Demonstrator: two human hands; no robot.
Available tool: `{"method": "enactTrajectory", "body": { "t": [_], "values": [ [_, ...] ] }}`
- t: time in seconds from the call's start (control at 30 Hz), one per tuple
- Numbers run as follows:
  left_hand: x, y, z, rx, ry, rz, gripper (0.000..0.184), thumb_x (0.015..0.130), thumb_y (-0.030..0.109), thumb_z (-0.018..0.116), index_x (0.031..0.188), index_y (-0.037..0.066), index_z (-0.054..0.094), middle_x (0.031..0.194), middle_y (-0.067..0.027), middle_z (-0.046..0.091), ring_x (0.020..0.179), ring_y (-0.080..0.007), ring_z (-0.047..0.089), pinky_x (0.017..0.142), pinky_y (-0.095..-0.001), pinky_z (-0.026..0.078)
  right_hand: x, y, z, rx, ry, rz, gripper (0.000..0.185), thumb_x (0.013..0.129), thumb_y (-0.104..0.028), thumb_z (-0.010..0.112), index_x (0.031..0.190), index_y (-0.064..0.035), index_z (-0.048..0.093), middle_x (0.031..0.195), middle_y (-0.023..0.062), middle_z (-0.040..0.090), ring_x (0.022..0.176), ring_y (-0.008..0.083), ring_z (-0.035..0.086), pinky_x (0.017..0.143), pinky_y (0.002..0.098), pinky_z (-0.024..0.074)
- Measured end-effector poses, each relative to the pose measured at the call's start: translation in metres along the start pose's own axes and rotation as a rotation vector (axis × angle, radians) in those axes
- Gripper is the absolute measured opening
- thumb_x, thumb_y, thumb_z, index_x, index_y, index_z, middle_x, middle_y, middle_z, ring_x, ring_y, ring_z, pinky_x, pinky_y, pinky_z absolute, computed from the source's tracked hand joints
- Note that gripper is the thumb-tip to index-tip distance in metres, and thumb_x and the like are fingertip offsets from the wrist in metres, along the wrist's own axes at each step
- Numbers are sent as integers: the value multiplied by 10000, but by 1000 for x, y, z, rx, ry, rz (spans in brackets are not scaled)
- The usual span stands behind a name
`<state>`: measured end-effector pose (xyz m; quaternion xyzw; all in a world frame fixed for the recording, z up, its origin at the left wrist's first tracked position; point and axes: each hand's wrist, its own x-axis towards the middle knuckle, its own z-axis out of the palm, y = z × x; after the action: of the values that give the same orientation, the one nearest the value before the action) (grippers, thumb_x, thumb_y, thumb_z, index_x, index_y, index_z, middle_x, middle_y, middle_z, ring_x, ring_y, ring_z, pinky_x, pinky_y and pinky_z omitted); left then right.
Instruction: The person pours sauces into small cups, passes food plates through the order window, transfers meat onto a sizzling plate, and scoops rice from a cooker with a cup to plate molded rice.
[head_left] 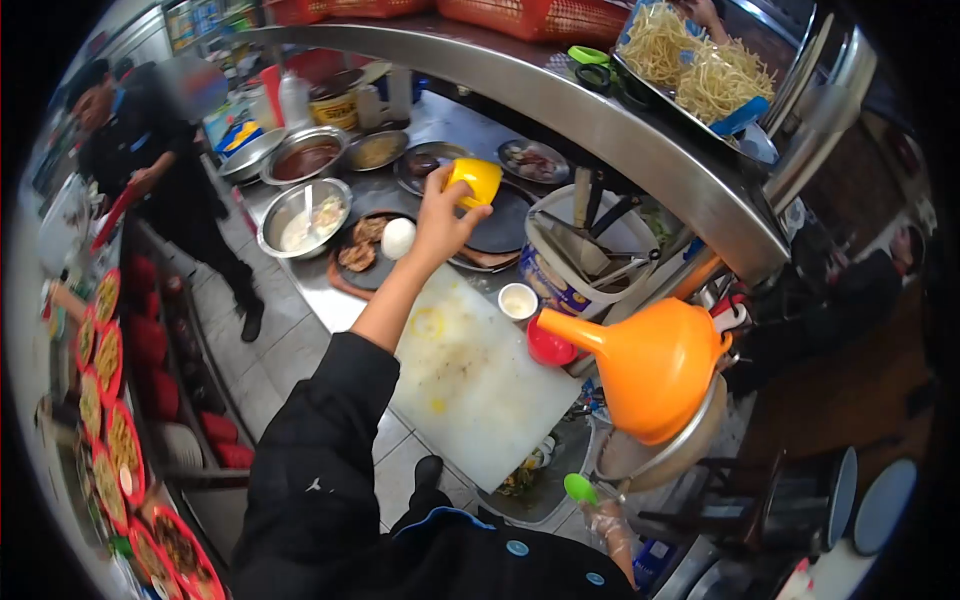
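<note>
My left hand (440, 218) reaches out with its fingers closed on a small yellow cup (475, 182), tilted above a dark sizzling plate (497, 228). Beside it, another sizzling plate holds browned meat pieces (358, 250) and a white rounded mound (398, 238) that looks like rice. Low on the right, my right hand (608, 527), in a clear plastic glove, grips a green spoon (580, 489). A stained white cutting board (470, 375) lies between my hands. At its right edge stand a small white cup (517, 301) and a red bowl (550, 343).
Steel bowls (305, 218) with sauces line the counter's left side. A tub of utensils (560, 265) and an orange funnel (655, 365) stand at right. A steel shelf (600, 120) with noodles (690, 65) overhangs. Red plates of food (122, 450) and a co-worker (140, 160) are left.
</note>
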<state>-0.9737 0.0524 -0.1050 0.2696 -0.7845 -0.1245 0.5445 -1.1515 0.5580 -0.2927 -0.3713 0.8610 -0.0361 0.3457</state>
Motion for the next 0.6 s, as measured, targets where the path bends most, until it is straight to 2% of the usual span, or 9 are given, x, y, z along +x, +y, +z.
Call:
{"method": "enactTrajectory", "body": {
  "t": [0.13, 0.23, 0.27, 0.33, 0.37, 0.43, 0.47, 0.5, 0.6],
  "values": [
    [-2, -81, 83, 130, -744, 238, 348, 637, 104, 692, 943, -18, 581, 1270, -256, 356, 1162, -394, 370, 978, -397, 327, -14, 49, 68, 38, 42, 143, 346, 764, -299, 558, 1036, -85, 575, 954, 194, 602, 897, 361, 568, 744, 414, 453],
    [1, -89, 95, 311, -789, 338, 398, 654, 86, 668, 1020, -38, 572, 1276, -246, 355, 1164, -375, 383, 993, -384, 321, -59, 92, 120, 235, 234, 234, 320, 768, -292, 546, 1011, -86, 577, 943, 207, 591, 888, 381, 554, 732, 446, 450],
    [6, -84, 97, -404, -635, -353, 432, 673, 73, 654, 1075, -39, 541, 1255, -237, 384, 1083, -362, 460, 938, -393, 383, -76, 81, 118, 260, 235, 263, 320, 768, -292, 546, 1011, -86, 577, 943, 207, 591, 888, 381, 554, 732, 446, 450],
    [16, -101, 78, 130, -461, 305, 454, 729, 88, 622, 1141, -27, 472, 1149, -220, 454, 909, -367, 525, 814, -414, 455, -111, 20, 65, 219, 261, 301, 341, 776, -325, 554, 1016, -84, 564, 923, 211, 590, 882, 390, 550, 727, 451, 447],
    [35, -74, 52, 99, -489, -57, 385, 731, 123, 628, 1071, -10, 507, 1108, -202, 482, 968, -366, 496, 833, -428, 424, -115, 47, 86, 229, 233, 298, 399, 788, -388, 544, 1046, -84, 546, 932, 206, 591, 890, 390, 550, 737, 449, 444],
    [48, -56, 8, 537, 286, 452, 300, 722, 139, 639, 983, 25, 546, 922, -161, 546, 895, -341, 503, 769, -434, 396, -133, 52, 79, 233, 278, 360, 419, 785, -402, 547, 1055, -81, 541, 939, 207, 591, 893, 390, 551, 742, 445, 445],
    [47, -69, -24, 734, 332, 453, 267, 740, 150, 626, 968, 23, 568, 879, -154, 547, 843, -328, 515, 756, -436, 409, -143, 57, 76, 218, 304, 411, 440, 783, -417, 549, 1064, -78, 536, 945, 208, 590, 896, 391, 551, 747, 442, 446],
    [36, -66, -57, 557, 512, -8, 258, 740, 174, 642, 953, 38, 594, 859, -145, 556, 814, -305, 529, 734, -434, 433, -153, 74, 80, 191, 337, 455, 460, 776, -423, 557, 1077, -77, 529, 951, 211, 589, 895, 388, 555, 749, 438, 449],
    [-33, 67, -154, 1074, 715, 233, 267, 823, 254, 547, 989, 49, 588, 887, -171, 570, 864, -320, 548, 734, -428, 453, -205, 115, 38, 308, 282, 499, 495, 760, -437, 572, 1090, -72, 530, 968, 212, 590, 893, 373, 567, 759, 429, 453]
  ]
}}
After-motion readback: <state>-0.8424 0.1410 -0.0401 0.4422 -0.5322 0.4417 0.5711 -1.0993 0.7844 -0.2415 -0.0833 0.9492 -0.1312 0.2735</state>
